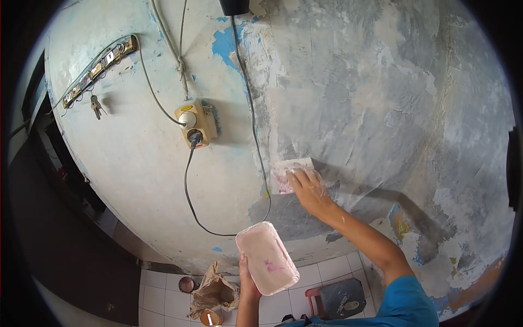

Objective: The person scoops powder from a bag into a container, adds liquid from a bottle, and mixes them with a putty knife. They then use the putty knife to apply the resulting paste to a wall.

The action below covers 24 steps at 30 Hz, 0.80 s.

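My right hand presses a flat, putty-smeared spreader against the grey patched wall, its fingers spread over the blade's face. Below and to the left, my left hand grips a shallow pinkish tub by its left side. The tub is tilted so its inside shows, coated with pale paste and a brighter pink smear. Most of the fingers of my left hand are hidden behind it.
A power outlet with two plugs hangs on the wall, and a black cable loops near the spreader. Keys hang from a rack. On the tiles stand a torn paper bag, an orange container and a dark box.
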{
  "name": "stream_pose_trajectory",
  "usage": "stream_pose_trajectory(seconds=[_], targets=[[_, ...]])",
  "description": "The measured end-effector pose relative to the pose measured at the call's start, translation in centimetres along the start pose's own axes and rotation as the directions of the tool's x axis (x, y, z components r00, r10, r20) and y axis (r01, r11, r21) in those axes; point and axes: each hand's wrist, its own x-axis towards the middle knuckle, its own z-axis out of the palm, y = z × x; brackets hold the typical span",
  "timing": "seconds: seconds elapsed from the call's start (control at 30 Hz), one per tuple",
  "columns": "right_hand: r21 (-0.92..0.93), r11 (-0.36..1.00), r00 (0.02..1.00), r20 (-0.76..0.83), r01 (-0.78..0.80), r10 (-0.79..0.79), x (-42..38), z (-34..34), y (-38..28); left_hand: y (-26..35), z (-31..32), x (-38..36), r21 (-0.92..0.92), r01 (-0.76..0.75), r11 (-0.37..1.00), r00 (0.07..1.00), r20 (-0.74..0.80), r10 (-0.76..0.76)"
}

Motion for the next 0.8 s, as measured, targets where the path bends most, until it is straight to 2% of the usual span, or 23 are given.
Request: stream_pose_trajectory(seconds=[0.03, 0.1, 0.17, 0.27, 0.3, 0.37, 0.43, 0.47, 0.53, 0.63, 0.73, 0.8], targets=[[0.002, 1.0, 1.0, -0.001, 0.003, -0.003, 1.4, -1.2, 0.3, 0.2, 0.2, -0.2, 0.006, -0.017, 1.0, 1.0, -0.011, 0.017], [-0.138, 0.988, 0.973, -0.23, -0.07, 0.037, 5.8, -4.3, 2.4, 0.3, 0.3, -0.5, 0.016, -0.027, 1.0, 0.999, -0.029, 0.027], [-0.127, 0.984, 0.951, -0.299, -0.124, 0.081, 10.8, -8.0, 4.4, 0.3, 0.6, -0.6, 0.041, -0.016, 0.999, 0.999, -0.034, 0.017], [-0.163, 0.98, 0.934, -0.352, -0.118, 0.054, 11.7, -6.3, 5.5, 0.3, 1.4, -0.9, 0.052, -0.017, 0.999, 0.999, -0.032, 0.019], [-0.212, 0.965, 0.945, -0.317, -0.151, 0.078, 9.5, -4.4, 4.6, 0.2, 1.2, -1.0, 0.056, -0.012, 0.998, 0.999, -0.029, 0.014], [-0.137, 0.984, 0.969, -0.232, -0.115, 0.081, 3.3, 0.4, 2.8, -0.1, 0.9, -0.9, 0.097, -0.059, 0.994, 0.997, -0.05, 0.064], [0.006, 0.998, 0.997, -0.024, -0.068, 0.068, -1.9, 1.9, 1.1, 0.4, 1.1, -1.5, 0.09, -0.05, 0.995, 0.998, -0.027, 0.053], [0.001, 0.998, 0.997, -0.026, -0.07, 0.07, -1.6, 1.4, 1.5, 0.6, 1.2, -1.5, 0.085, -0.049, 0.995, 0.999, -0.007, 0.05], [0.016, 0.997, 0.981, -0.182, -0.071, 0.072, 0.5, -1.4, 2.9, 0.5, 0.8, -1.2, 0.087, -0.042, 0.995, 0.999, -0.013, 0.044], [-0.064, 0.978, 0.935, -0.314, -0.196, 0.167, 8.3, -8.2, 6.6, 0.3, 1.1, -1.3, 0.085, -0.018, 0.996, 0.999, -0.042, 0.021], [-0.17, 0.958, 0.936, -0.307, -0.232, 0.172, 9.7, -6.8, 8.9, -0.3, 1.1, -0.9, 0.073, -0.014, 0.997, 0.999, -0.035, 0.016], [-0.206, 0.958, 0.926, -0.361, -0.198, 0.114, 5.8, -0.7, 8.6, -0.6, 0.7, -0.6, 0.074, -0.022, 0.997, 1.0, -0.018, 0.023]])
